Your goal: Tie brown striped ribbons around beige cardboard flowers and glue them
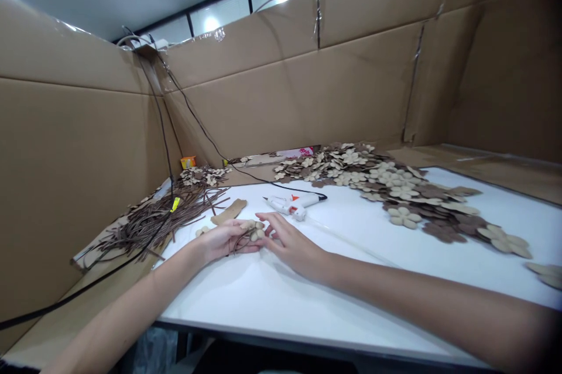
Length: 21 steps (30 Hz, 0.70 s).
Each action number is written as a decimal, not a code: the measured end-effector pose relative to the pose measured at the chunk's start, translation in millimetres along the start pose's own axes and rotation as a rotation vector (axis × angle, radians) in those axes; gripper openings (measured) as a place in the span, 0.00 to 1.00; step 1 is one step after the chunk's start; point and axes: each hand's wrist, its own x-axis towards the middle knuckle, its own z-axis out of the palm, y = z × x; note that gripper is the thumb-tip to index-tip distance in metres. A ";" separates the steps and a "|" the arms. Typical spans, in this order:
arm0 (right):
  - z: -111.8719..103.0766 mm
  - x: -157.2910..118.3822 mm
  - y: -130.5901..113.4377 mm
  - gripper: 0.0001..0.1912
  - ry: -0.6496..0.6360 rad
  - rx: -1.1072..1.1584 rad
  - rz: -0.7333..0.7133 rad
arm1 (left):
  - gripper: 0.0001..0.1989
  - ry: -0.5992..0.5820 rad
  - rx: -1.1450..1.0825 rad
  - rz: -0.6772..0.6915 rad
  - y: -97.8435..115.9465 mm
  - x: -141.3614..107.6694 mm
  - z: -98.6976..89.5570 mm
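A small beige felt flower with thin brown strips is held in front of me, low over the white board. My left hand is closed around it from the left, with the strips trailing below the fingers. From the right, my right hand pinches the flower's edge between thumb and fingers. Just beyond the hands lies a white glue gun with an orange trigger. Behind my left hand is a torn piece of tan cardboard, and another beige flower peeks out beside that hand.
Many brown and beige felt flowers are piled along the right and back. Brown strips lie heaped at the left. A black cable crosses to the glue gun. Cardboard walls enclose the white board. An orange box stands behind.
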 end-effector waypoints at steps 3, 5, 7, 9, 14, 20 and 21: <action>-1.3 2.2 1.1 0.20 0.032 0.093 0.083 | 0.12 -0.031 0.010 -0.008 -1.3 -1.7 5.2; -1.3 4.4 4.8 0.19 0.030 0.159 0.115 | 0.14 -0.053 0.028 -0.024 -1.7 -3.2 10.9; -0.4 6.7 10.2 0.17 0.014 0.220 0.128 | 0.14 -0.061 0.044 -0.034 -2.4 -4.6 16.6; 1.0 8.7 15.9 0.16 0.000 0.275 0.138 | 0.14 -0.063 0.060 -0.039 -3.4 -5.4 20.6; 2.2 11.5 22.8 0.18 -0.049 0.398 0.159 | 0.16 -0.061 0.082 -0.030 -5.5 -6.5 23.8; -5.0 9.9 15.1 0.20 -0.173 0.501 0.182 | 0.16 -0.026 0.076 -0.006 -6.9 -7.6 24.8; -6.4 9.5 13.3 0.19 -0.187 0.504 0.187 | 0.16 -0.029 0.072 -0.007 -7.1 -7.6 24.5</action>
